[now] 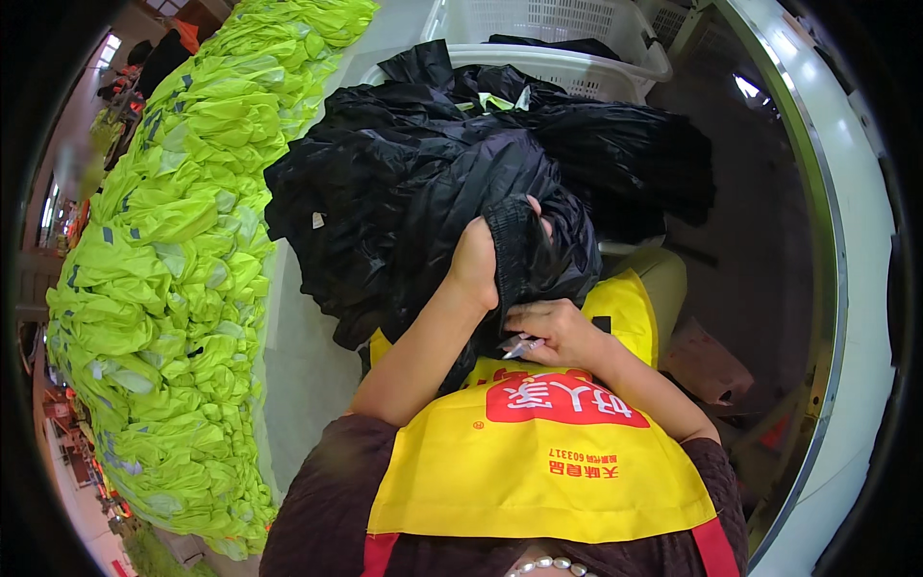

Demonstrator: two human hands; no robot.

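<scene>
My left hand (476, 262) is closed round the gathered elastic edge (508, 252) of a black garment (553, 260), with fingertips showing on its far side. Just below and to the right, my right hand (556, 329) is bent close to the cloth at my lap. Between its fingers are small silver thread snips (522, 346), pointing left; part of them is hidden by the hand. The rest of the black fabric (413, 183) spreads in a large crumpled heap beyond both hands, with a small white label (318, 220) on its left part.
A long pile of neon yellow-green garments (183, 288) runs along the left of a pale table (298, 337). White plastic baskets (649, 60) stand at the far side, under and behind the black heap. A metal-edged white surface (846, 192) curves along the right. My yellow apron (538, 481) covers my lap.
</scene>
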